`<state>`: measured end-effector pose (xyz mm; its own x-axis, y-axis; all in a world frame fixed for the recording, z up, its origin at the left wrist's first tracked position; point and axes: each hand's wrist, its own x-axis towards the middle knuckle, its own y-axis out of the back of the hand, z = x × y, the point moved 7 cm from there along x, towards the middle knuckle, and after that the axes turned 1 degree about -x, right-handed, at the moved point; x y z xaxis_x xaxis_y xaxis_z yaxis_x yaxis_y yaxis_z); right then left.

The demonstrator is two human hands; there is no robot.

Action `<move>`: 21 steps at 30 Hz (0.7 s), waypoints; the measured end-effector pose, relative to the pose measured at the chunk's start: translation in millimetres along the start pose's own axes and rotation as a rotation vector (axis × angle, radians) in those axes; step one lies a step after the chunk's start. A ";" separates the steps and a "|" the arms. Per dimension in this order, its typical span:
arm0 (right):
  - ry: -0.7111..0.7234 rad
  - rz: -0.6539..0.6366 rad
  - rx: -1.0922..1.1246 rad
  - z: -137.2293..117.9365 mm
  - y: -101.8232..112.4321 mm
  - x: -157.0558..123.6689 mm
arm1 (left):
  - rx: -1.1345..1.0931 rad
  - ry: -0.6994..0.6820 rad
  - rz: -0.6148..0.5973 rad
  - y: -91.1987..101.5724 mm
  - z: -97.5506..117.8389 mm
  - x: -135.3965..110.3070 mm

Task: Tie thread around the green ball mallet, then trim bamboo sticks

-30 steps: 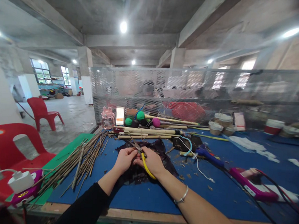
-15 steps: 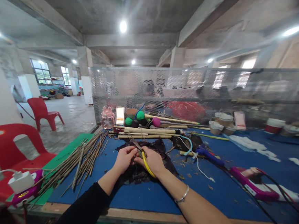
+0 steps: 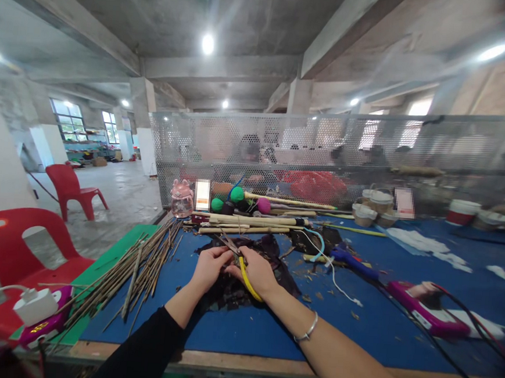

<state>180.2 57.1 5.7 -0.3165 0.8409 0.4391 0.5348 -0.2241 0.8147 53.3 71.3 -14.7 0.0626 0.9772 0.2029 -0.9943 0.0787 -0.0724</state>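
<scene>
My right hand [image 3: 258, 274] is wrapped round a pair of scissors [image 3: 249, 279] with yellow handles, whose blades point up and to the left. Close beside it, my left hand [image 3: 209, 270] has thumb and fingers pinched together near the blades; what they hold is too small and hidden to name. Both hands are above a crumpled dark cloth or plastic sheet [image 3: 221, 299] spread on the blue table top [image 3: 293, 338]. Left of my hands lies a loose bundle of thin brown sticks [image 3: 153, 263].
Pale rods [image 3: 249, 229], balls of green yarn [image 3: 237, 194] and a pink bottle [image 3: 182, 200] line the back, before a perforated metal screen [image 3: 221, 146]. At right are a blue glue gun [image 3: 355, 262], a purple power strip [image 3: 426, 310] and cords. Red chairs [image 3: 25, 241] stand left.
The scissor blades have spread a little and shifted slightly. Both hands stay in nearly the same place.
</scene>
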 end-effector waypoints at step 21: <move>-0.019 -0.008 0.056 5.2 -0.8 2.0 | 0.083 0.048 -0.028 -2.9 -1.6 -4.0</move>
<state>183.3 61.5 3.9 -0.3062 0.8521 0.4245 0.5757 -0.1894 0.7954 56.1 67.5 -16.9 0.0922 0.9834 0.1565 -0.9957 0.0912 0.0140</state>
